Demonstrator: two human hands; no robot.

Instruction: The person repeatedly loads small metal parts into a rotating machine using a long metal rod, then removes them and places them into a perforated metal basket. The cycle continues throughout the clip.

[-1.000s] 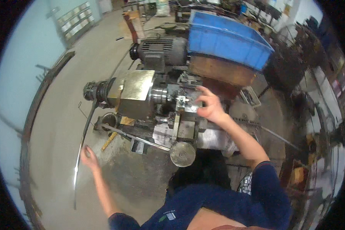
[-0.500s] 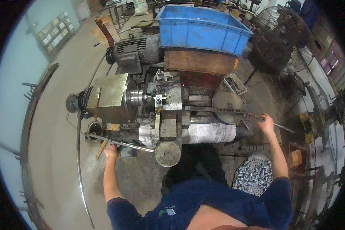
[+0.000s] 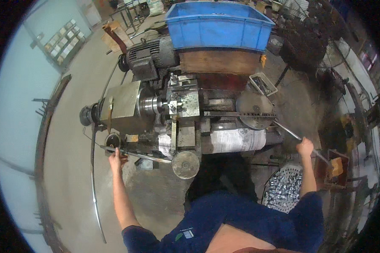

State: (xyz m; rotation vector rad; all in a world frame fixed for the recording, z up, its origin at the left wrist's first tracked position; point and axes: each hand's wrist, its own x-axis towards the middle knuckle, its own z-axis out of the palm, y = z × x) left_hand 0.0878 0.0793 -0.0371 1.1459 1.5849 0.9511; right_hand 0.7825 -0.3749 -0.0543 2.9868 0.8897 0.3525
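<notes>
A small lathe-like machine stands before me, with a belt-driven headstock (image 3: 121, 99) and a round chuck (image 3: 149, 104). My left hand (image 3: 117, 159) is at a thin metal lever (image 3: 150, 157) that ends near a round disc (image 3: 185, 165). Its thumb lies against the lever and its fingers are apart, not wrapped round it. On the right, my right hand (image 3: 305, 147) is closed round a long steel rod handle (image 3: 288, 129). That handle slants up to a flat bar with holes (image 3: 236, 114), above a round plate (image 3: 256, 110).
A blue crate (image 3: 219, 31) sits on a wooden box (image 3: 219, 62) behind the machine, beside a motor (image 3: 150, 57). Small metal parts fill a perforated tray (image 3: 264, 198) at lower right. A dark fan (image 3: 308, 46) stands at the back right.
My right hand has moved down and right, and its rod handle has swung to a steeper slant. My left hand has shifted slightly up and left along the lever, its fingers loosening.
</notes>
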